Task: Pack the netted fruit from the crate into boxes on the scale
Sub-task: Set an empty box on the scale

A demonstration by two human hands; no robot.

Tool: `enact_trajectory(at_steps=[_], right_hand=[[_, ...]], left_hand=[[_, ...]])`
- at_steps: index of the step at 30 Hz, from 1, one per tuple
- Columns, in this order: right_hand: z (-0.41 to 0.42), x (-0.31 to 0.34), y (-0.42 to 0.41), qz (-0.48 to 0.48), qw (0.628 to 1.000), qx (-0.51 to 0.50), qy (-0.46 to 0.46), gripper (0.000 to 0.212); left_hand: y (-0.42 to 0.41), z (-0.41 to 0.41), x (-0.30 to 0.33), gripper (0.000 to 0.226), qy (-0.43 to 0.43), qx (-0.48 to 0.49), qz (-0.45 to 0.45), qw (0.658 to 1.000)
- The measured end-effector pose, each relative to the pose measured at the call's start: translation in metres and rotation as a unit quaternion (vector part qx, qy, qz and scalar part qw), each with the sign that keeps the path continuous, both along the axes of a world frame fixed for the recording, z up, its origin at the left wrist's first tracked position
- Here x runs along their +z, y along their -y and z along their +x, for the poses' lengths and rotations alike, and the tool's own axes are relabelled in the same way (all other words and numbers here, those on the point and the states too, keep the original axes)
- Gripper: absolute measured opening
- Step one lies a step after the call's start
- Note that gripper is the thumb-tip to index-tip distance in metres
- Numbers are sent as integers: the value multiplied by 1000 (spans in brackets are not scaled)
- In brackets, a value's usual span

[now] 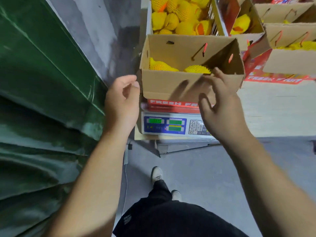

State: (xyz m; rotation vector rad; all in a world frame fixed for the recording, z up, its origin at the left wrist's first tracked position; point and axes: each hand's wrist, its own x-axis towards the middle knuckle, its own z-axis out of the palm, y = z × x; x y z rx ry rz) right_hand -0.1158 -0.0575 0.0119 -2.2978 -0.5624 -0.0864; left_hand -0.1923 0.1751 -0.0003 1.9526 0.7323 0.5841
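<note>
An open cardboard box (164,84) with a red "FRESH FRUIT" base stands on the electronic scale (171,124). Two yellow-netted fruits (160,65) lie inside it. Behind the box, a white crate (181,16) is piled with several netted fruits. My left hand (122,100) is at the box's near left corner, thumb against the cardboard, fingers loosely curled and holding nothing. My right hand (220,103) hovers in front of the box's near wall with spread fingers, its fingertips at the rim.
More open cardboard boxes (289,60) with netted fruit stand to the right on a pale surface. A green tarpaulin (42,100) covers the left side. Grey concrete floor and my feet (157,173) lie below the scale.
</note>
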Motion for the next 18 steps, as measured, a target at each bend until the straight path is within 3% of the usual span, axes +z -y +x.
enact_trajectory(at_steps=[4, 13, 18], right_hand=[[-40, -3, 1, 1, 993, 85, -82, 31], [-79, 3, 20, 101, 981, 84, -143, 24], [-85, 6, 24, 105, 978, 86, -157, 24]], left_hand=[[19, -48, 1, 23, -30, -70, -12, 997], [44, -114, 4, 25, 10, -67, -47, 997], [48, -120, 6, 24, 24, -60, -58, 996]])
